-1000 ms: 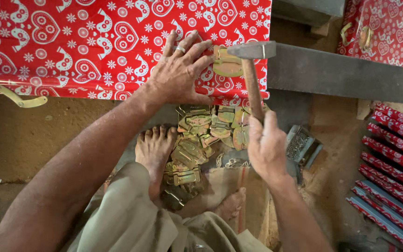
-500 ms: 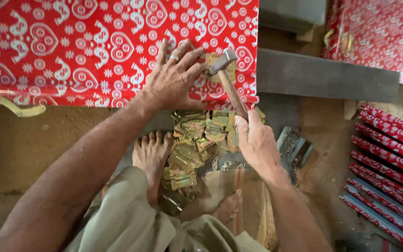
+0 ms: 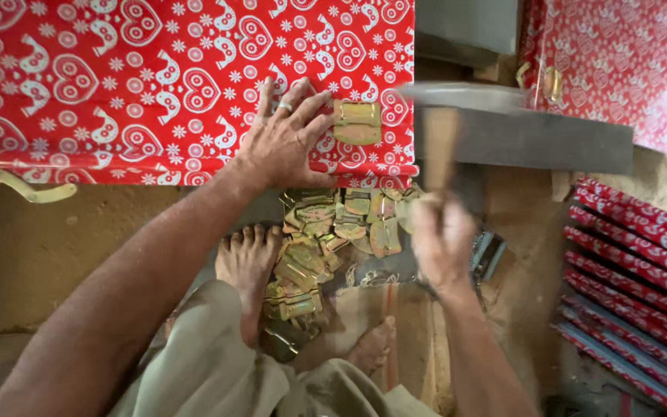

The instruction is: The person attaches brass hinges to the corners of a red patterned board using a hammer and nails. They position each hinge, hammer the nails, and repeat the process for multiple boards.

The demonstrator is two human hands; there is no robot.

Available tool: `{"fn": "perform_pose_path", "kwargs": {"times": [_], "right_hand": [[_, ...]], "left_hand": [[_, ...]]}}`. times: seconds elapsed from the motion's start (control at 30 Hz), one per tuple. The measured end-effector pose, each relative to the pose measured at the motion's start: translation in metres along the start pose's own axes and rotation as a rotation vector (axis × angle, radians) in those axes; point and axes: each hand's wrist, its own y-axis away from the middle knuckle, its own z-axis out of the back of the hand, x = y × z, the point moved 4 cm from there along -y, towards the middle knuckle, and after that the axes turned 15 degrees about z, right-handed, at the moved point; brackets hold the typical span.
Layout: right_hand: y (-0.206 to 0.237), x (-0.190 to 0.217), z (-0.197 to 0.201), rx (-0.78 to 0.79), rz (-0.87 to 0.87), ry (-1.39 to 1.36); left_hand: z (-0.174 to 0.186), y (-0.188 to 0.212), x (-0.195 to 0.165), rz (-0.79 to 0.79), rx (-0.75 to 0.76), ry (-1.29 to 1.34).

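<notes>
The right hand [image 3: 443, 245] is blurring, fingers wrapped tight around a smeared hammer [image 3: 445, 131] beyond the red box [image 3: 156, 85] edge, while the left hand [image 3: 287, 143] is lying flat, fingers spread, beside the brass hinge [image 3: 357, 123].

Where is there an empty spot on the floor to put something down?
Bare floor lies left of the person's forearm, below the red patterned box. It is crowded between the left hand and right hand: brass hinges and a hammer. Red strips fill the right.
</notes>
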Motion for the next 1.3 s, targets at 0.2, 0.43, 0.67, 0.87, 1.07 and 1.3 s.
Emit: {"fn": "perform_pose_path", "kwargs": {"times": [0.2,0.43,0.67,0.87,1.07,1.3], "right_hand": [[-0.09,0.063,0.126,-0.473,0.3,-0.033],[-0.132,0.021,0.134,-0.765,0.391,0.044],[-0.012,-0.131,0.048,-0.453,-0.339,-0.002],[0.053,-0.061,0.03,0.169,0.088,0.451],[0.041,-0.025,-0.02,0.304,-0.078,0.59],[0.031,-0.007,-0.029,0.278,-0.134,0.589]], "left_hand": [[-0.005,-0.001,-0.002,-0.052,-0.093,0.025],[-0.011,-0.005,-0.004,-0.017,-0.048,-0.003],[-0.005,-0.002,-0.001,-0.01,-0.05,-0.04],[0.001,0.003,0.001,0.019,-0.001,0.006],[-0.001,0.002,0.002,0.019,0.006,-0.044],[-0.004,0.002,0.004,0.012,-0.014,-0.024]]}}
